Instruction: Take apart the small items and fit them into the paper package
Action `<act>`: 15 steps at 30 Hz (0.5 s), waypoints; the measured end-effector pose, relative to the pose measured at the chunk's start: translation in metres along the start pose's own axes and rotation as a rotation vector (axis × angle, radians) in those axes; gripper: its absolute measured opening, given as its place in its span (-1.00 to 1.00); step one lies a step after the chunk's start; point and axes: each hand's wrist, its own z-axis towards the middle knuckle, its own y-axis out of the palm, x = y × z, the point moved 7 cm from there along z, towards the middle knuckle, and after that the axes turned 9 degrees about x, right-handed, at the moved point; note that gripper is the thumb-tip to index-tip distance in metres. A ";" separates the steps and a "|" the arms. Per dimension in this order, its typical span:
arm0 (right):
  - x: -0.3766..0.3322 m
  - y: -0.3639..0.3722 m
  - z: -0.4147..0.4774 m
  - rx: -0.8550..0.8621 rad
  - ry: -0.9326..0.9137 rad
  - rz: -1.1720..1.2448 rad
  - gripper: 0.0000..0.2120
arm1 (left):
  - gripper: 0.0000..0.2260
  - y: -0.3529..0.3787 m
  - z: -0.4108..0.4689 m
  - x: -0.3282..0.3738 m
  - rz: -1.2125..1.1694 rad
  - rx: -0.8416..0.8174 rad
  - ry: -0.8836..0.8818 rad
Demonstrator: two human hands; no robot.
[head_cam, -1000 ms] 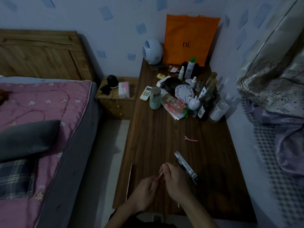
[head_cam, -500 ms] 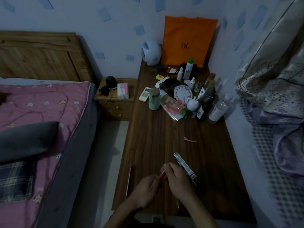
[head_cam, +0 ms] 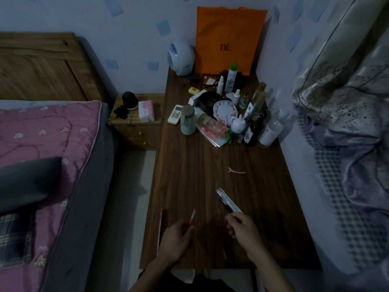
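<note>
My left hand (head_cam: pixel 175 239) grips a thin red pen-like stick (head_cam: pixel 192 217) that points up and away from me, low over the dark wooden table (head_cam: pixel 189 175). My right hand (head_cam: pixel 243 230) hovers to the right with curled fingers, its fingertips close to the near end of a narrow black-and-white box (head_cam: pixel 229 200) lying on the table. Whether that hand pinches something small is unclear in the dim light.
A pink hair clip (head_cam: pixel 236 171) lies mid-table. A long thin stick (head_cam: pixel 160 230) lies by the table's left edge. Bottles, a round clock (head_cam: pixel 225 111), a cup (head_cam: pixel 187 120) and an orange bag (head_cam: pixel 228 39) crowd the far end. A bed (head_cam: pixel 48 154) stands left, bedding (head_cam: pixel 357 144) right.
My hands, joined on the red stick before, have come apart. The left keeps the stick and the right has moved right toward the box.
</note>
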 end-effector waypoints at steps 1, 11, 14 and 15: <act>0.006 -0.004 0.002 0.015 0.006 -0.022 -0.83 | -0.89 0.001 0.004 -0.004 0.051 0.009 -0.012; 0.054 -0.023 0.014 0.108 -0.054 -0.308 -0.82 | -0.85 0.024 0.036 -0.037 0.275 -0.061 -0.204; 0.061 -0.028 0.016 0.121 -0.081 -0.374 -0.80 | -0.89 0.028 0.039 -0.044 0.264 -0.053 -0.251; 0.064 -0.029 0.017 0.122 -0.085 -0.395 -0.82 | -0.91 0.029 0.040 -0.045 0.272 -0.045 -0.250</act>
